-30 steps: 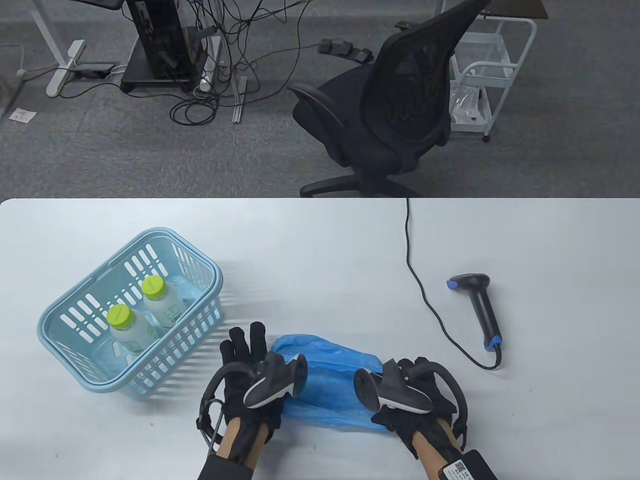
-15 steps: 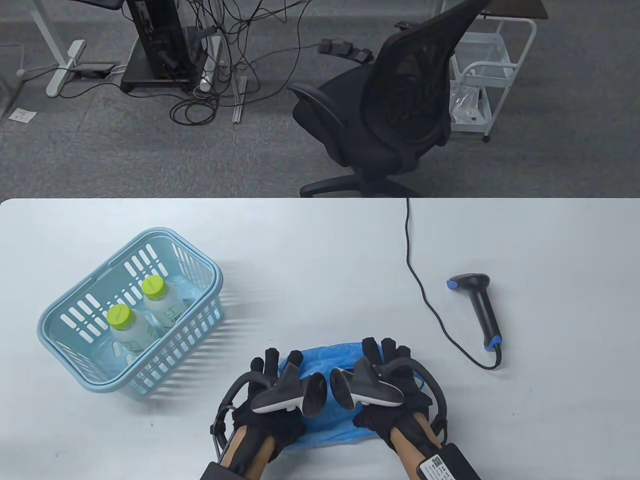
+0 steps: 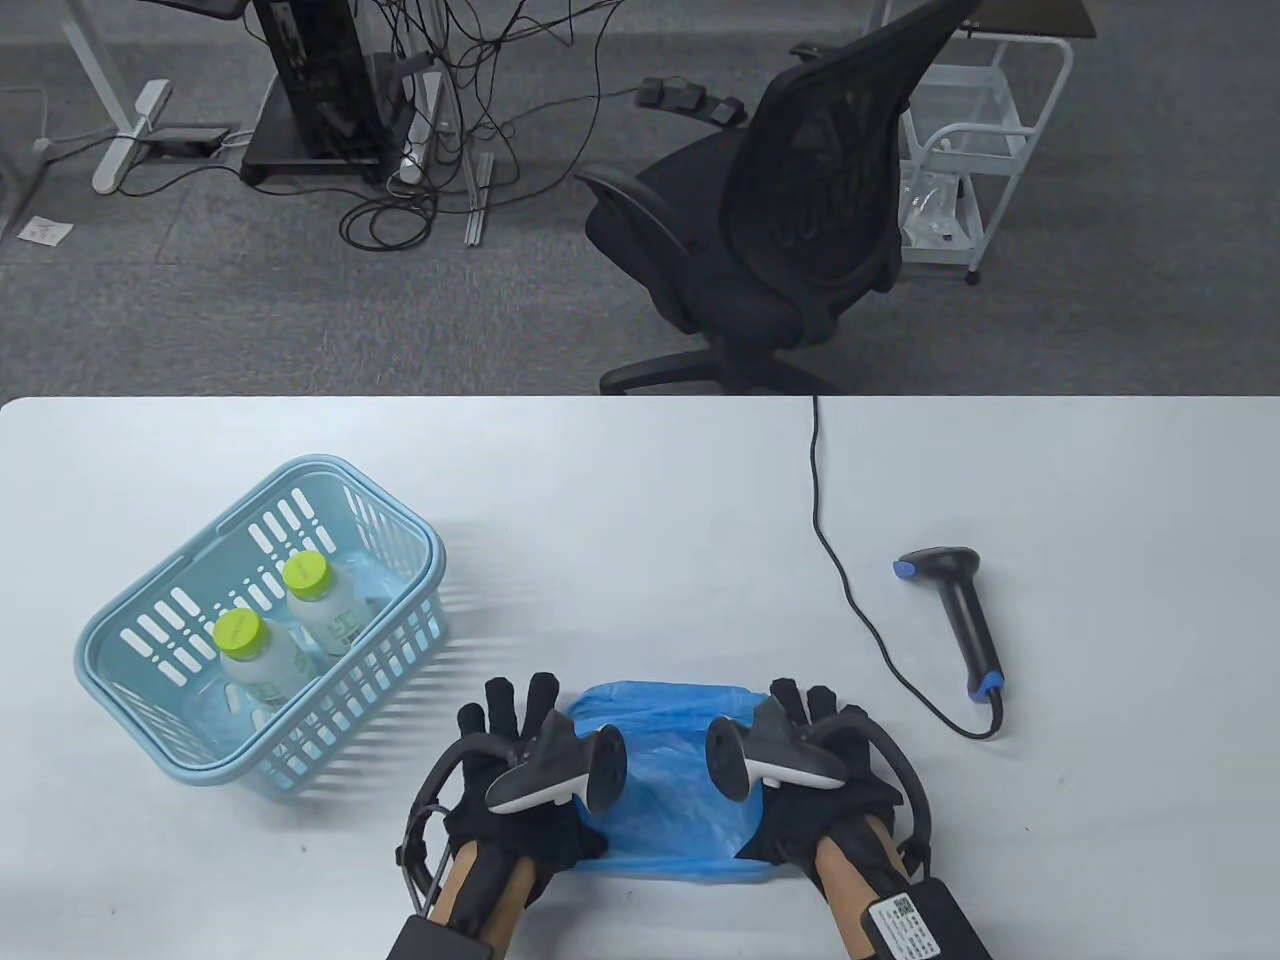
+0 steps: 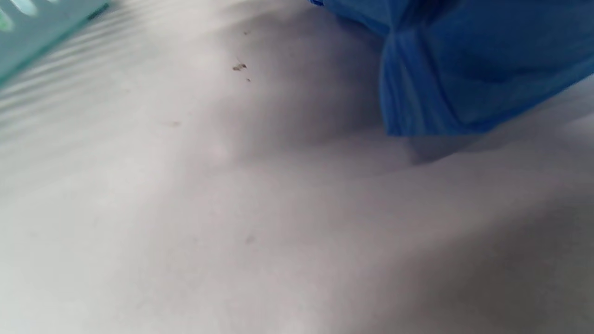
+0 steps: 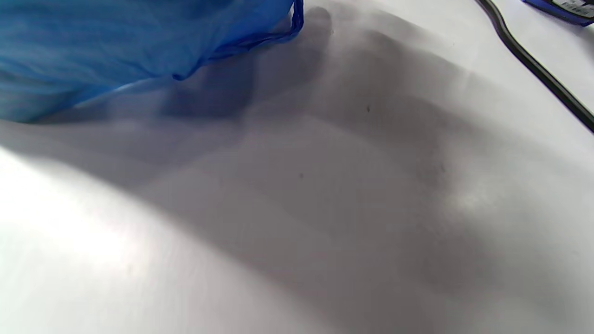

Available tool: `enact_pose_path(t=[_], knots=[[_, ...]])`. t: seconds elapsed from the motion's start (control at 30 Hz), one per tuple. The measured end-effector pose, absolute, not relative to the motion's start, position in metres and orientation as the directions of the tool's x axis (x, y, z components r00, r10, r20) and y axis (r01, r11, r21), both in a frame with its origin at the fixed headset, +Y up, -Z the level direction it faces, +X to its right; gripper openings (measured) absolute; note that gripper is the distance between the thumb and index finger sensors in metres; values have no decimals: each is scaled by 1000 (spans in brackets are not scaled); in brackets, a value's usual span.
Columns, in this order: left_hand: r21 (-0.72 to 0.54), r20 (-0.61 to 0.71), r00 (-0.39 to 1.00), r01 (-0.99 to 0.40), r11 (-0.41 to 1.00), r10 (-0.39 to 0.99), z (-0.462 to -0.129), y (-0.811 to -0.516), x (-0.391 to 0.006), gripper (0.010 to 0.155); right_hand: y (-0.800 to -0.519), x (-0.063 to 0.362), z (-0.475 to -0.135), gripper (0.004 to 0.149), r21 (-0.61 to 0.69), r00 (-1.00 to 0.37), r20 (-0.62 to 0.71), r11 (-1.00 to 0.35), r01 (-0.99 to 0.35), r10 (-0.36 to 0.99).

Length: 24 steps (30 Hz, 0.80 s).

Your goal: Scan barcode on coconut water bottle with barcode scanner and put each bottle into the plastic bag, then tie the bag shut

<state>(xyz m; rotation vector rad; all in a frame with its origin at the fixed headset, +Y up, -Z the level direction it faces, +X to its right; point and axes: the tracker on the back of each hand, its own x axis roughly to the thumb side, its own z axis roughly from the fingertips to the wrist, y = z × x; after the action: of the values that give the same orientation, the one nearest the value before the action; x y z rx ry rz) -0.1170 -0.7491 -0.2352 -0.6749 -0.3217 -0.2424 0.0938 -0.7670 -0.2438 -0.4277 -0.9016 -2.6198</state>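
Note:
A blue plastic bag lies flat on the white table near the front edge. My left hand rests on its left edge and my right hand on its right edge, both with fingers straight and pointing away from me. Neither hand holds anything. Two coconut water bottles with green caps stand in the light blue basket at the left. The black barcode scanner lies on the table at the right. The wrist views show only bag corners, no fingers.
The scanner's black cable runs from the table's far edge and loops to the handle, passing close to my right hand. A corner of the basket sits just left of my left hand. A black office chair stands beyond the table.
Both hands moved together over the middle of the bag, then slid apart to its left and right edges. The bag now lies flatter and more squared.

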Motion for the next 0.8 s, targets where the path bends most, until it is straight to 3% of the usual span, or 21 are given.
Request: enact_pose_path(t=[0.1,0.23,0.33,0.4,0.5,0.6,0.73,0.8], knots=[[-545,371,924,295,785,-90,-238,-750,-118,92,-769,92,-236,131,543,-887,415,-727,420,-202],[-404,314,949,99,909,37,-243,-746,-117,77,-771,87,-228,132,533,-871,446,-721,442,-204],[-337,319,947,140,931,-27,-245,-754,-112,67,-771,84,-226,132,525,-865,456,-723,449,-206],[-416,360,921,303,857,-150,-247,-758,-115,75,-771,88,-227,132,534,-876,440,-726,434,-200],[-622,304,953,189,760,12,-247,-760,-131,99,-767,103,-232,126,550,-913,371,-753,362,-168],[-645,338,941,245,724,-16,-242,-760,-131,114,-744,105,-231,101,450,-932,346,-853,266,-108],[-628,383,923,288,723,-34,-239,-758,-119,113,-706,96,-221,60,193,-917,395,-971,140,-53],[-614,403,914,311,726,-50,-238,-757,-114,112,-698,89,-218,50,197,-907,420,-973,118,-25]])
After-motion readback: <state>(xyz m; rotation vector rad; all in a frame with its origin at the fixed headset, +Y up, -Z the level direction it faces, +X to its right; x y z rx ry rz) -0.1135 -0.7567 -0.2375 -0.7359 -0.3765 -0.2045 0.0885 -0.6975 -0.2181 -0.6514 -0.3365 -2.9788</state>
